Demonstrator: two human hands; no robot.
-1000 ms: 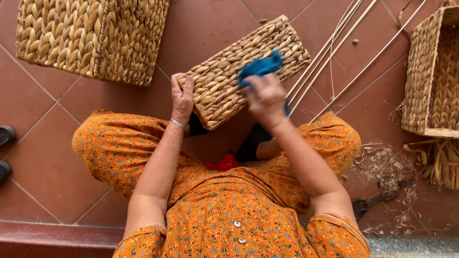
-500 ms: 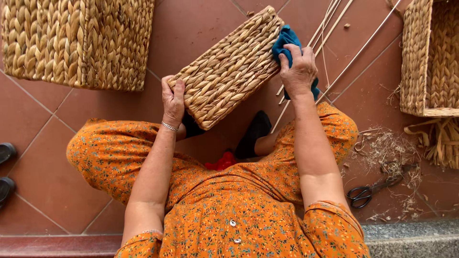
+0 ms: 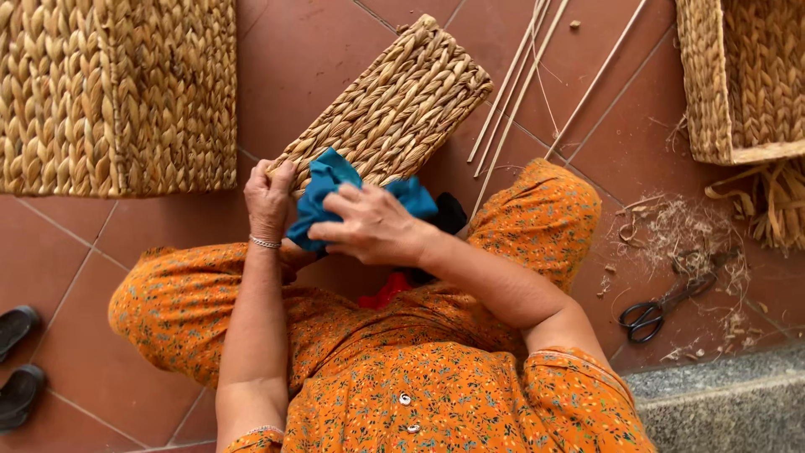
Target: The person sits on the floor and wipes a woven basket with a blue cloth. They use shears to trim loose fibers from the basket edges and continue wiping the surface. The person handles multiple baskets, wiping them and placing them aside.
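Far to my left, a pair of dark sandals sits on the red tile floor, and above them stands a large woven basket with a thick plaited wall. My left hand comes next — its fingers are curled closed over the near left corner of the flat woven basket that leans tilted across my lap, its far end up on the tiles. A thin bracelet circles that wrist. Just beside it, my right hand is folded tight around a blue cloth, pressing it against the near edge of the same basket; the cloth bunches out on both sides of my fingers. My orange flowered dress fills the view below. Further right, several thin reeds lie slanted on the floor, just past the basket's far end. Then come loose fibre scraps, black-handled scissors among them, and another woven basket — open side showing — at the top right corner.
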